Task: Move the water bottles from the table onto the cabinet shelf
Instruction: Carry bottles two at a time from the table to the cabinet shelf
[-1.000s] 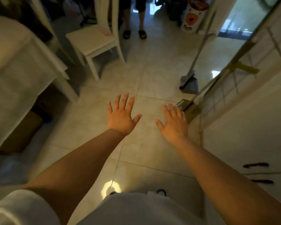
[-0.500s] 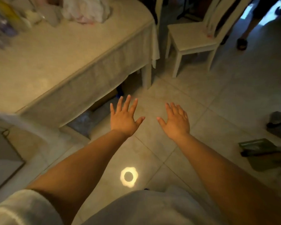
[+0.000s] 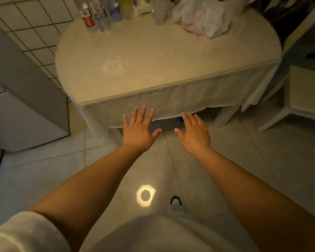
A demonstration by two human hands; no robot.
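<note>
Several water bottles (image 3: 98, 13) stand in a row at the far left of the cloth-covered table (image 3: 162, 57), by the tiled wall; one has a red label (image 3: 87, 20). My left hand (image 3: 137, 132) and my right hand (image 3: 195, 133) are stretched out palm down with fingers spread, empty, just in front of the table's near edge and well short of the bottles. No cabinet shelf is in view.
A crumpled white plastic bag (image 3: 202, 17) lies at the table's far right. A grey appliance or cabinet side (image 3: 22, 99) stands on the left against a tiled wall (image 3: 31, 24). A white chair (image 3: 305, 99) stands on the right. Tiled floor lies below.
The view has swung left, from the floor and a chair onto the table; the bottles now show. Both hands stay open and spread in front of me.
</note>
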